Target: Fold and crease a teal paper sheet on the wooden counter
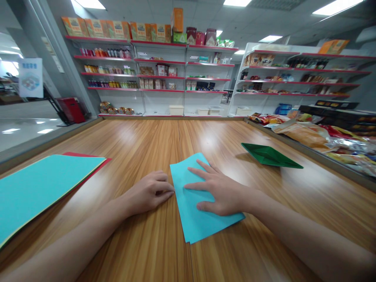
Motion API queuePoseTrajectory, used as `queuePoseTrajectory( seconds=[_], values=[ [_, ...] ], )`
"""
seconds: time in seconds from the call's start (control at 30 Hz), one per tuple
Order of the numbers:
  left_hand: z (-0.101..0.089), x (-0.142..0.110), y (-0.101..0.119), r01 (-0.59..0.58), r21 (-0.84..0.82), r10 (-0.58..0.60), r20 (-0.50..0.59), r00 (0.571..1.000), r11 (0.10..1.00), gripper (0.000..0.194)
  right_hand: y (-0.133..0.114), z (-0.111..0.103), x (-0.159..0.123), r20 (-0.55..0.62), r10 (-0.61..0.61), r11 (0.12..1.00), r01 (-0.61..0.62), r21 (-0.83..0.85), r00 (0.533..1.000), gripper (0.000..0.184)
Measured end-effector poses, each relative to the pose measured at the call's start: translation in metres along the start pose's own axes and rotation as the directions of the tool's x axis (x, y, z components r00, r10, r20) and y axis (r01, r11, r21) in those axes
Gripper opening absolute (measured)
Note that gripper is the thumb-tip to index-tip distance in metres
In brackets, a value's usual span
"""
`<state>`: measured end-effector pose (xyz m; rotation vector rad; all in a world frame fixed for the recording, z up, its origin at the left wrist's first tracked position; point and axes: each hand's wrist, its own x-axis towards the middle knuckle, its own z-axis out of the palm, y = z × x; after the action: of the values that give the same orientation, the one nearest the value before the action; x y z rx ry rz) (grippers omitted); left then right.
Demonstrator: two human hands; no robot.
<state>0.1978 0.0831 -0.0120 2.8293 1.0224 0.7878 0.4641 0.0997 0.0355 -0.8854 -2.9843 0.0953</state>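
A folded light-blue sheet of paper (194,219) lies on the wooden table (141,149) right in front of me. My right hand (219,190) rests flat on it with fingers stretched out and spread, pressing it down. My left hand (151,190) sits at the sheet's left edge with fingers curled together, fingertips touching the paper's folded edge.
A stack of coloured sheets (38,188), light blue on top with red beneath, lies at the left. A folded green paper piece (270,156) sits at the right. Snack packets (311,133) line the table's right edge. Store shelves (158,74) stand behind.
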Motion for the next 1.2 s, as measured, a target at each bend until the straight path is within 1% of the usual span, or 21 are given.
queuePoseTrajectory(
  seconds=[0.2,0.4,0.5,0.67,0.83,1.07,1.2],
  values=[
    [0.000,0.000,-0.003,0.013,-0.030,-0.013,0.001,1.000,0.999,0.016,-0.003,0.005,0.001,-0.028,0.026,1.000,-0.026,0.001,0.999,0.053],
    [-0.001,0.000,0.000,0.027,-0.074,-0.027,0.003,1.000,0.997,0.016,-0.005,0.005,0.000,-0.038,0.045,0.999,-0.045,0.005,0.998,0.053],
    [0.000,0.000,0.000,0.039,-0.076,-0.039,0.002,0.999,0.996,0.016,-0.011,0.005,0.001,-0.048,0.080,0.997,-0.079,0.006,0.996,0.051],
    [-0.001,0.000,0.001,0.090,-0.070,-0.090,0.000,0.996,0.993,0.012,-0.031,0.007,0.001,-0.075,0.184,0.983,-0.184,0.009,0.980,0.050],
    [-0.002,0.001,0.003,0.110,-0.055,-0.109,0.028,0.994,0.992,0.009,-0.038,0.009,0.000,-0.079,0.218,0.976,-0.218,0.009,0.973,0.050],
    [-0.006,0.002,0.007,0.055,-0.077,-0.051,0.041,0.998,0.996,0.009,-0.034,0.010,0.001,-0.087,0.203,0.979,-0.202,0.020,0.975,0.051],
    [-0.009,0.000,0.007,0.017,-0.131,-0.006,0.081,0.997,0.991,0.008,-0.034,0.012,0.000,-0.092,0.204,0.979,-0.203,0.025,0.975,0.051]
  ],
)
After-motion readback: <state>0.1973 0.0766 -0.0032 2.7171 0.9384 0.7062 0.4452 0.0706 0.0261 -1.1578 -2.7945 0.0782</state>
